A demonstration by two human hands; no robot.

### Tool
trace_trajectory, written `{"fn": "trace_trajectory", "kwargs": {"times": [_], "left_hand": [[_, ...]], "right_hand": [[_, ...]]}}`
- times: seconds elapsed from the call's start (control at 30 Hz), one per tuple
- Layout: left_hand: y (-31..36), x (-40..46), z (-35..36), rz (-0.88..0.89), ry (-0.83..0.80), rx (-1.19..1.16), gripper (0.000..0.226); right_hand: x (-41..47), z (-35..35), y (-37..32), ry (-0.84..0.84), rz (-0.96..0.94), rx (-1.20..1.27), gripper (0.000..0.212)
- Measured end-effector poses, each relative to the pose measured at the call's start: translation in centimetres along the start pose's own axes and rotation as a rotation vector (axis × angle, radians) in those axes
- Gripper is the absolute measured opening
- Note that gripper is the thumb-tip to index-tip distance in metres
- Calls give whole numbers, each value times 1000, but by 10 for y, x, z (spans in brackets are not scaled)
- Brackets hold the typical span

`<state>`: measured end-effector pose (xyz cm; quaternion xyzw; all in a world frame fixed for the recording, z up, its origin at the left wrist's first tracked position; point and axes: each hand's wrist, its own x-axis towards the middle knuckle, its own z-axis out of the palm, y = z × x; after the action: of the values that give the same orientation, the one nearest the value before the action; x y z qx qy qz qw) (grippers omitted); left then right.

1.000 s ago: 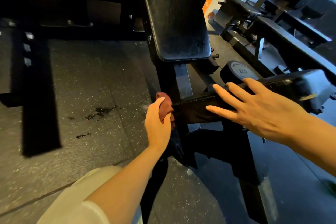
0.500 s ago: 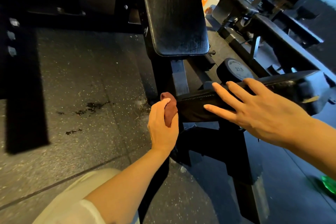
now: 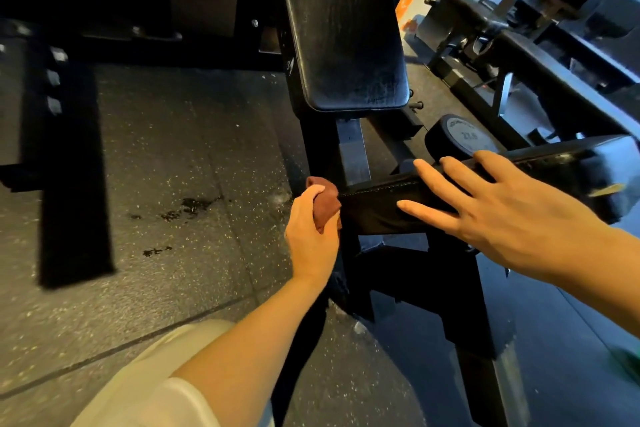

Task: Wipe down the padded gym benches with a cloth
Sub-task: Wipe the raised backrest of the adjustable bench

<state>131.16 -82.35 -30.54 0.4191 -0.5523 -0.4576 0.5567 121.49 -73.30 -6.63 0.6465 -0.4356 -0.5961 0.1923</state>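
From the head camera, the left hand [image 3: 313, 234] grips a bunched dark red cloth [image 3: 325, 203], fingers and thumb curled round it, and holds it against the narrow end of a black seat pad [image 3: 377, 210]. The cloth sits right at that end edge, just below the upright back pad [image 3: 346, 28] of the same bench, and most of it is hidden inside the fist.

The right hand [image 3: 512, 215] lies flat on the seat pad a little farther along, fingers straight and spread apart, holding nothing. Its fingertips point toward the cloth but stay apart from it.

The seat pad appears tilted on its side, so its stitched edge faces the camera. Below it the black metal frame [image 3: 450, 305] of the bench stands on a speckled rubber floor [image 3: 173, 166]. A few dark wet spots [image 3: 194, 206] mark the floor to the left of the left hand.

Just behind the right hand's fingers a round weight plate [image 3: 460, 137] rests near the frame. A second padded bench [image 3: 540, 59] stands farther back on the right.
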Motion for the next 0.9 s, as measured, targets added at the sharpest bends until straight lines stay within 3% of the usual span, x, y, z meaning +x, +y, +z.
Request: {"fn": "trace_trajectory", "kwargs": {"times": [0.07,0.13,0.23,0.3,0.47,0.57,0.67,0.83,0.9], "left_hand": [[-17,9,-5,-88,-23,30,37],[-36,13,-13,-255,-34,91,33],[-43,10,-17,-417,79,69,27],[-32,9,-10,-317,125,36,34],[-6,-12,0,-91,-41,30,51],[-21,-1,-6,-208,-18,17,68],[-25,10,-12,-265,-10,151,62],[-15,-1,-3,-292,-82,-7,59],[-10,-8,-3,-133,-69,43,54]], "right_hand": [[0,0,-1,3,-2,20,63],[-1,-1,-2,9,-3,51,70],[0,0,-3,1,-12,38,63],[1,2,-4,14,-7,51,64],[0,2,-1,20,-4,90,78],[1,5,-2,35,-5,85,80],[2,6,-2,46,17,87,74],[2,5,-3,19,-2,93,78],[1,2,-2,7,-6,105,81]]}}
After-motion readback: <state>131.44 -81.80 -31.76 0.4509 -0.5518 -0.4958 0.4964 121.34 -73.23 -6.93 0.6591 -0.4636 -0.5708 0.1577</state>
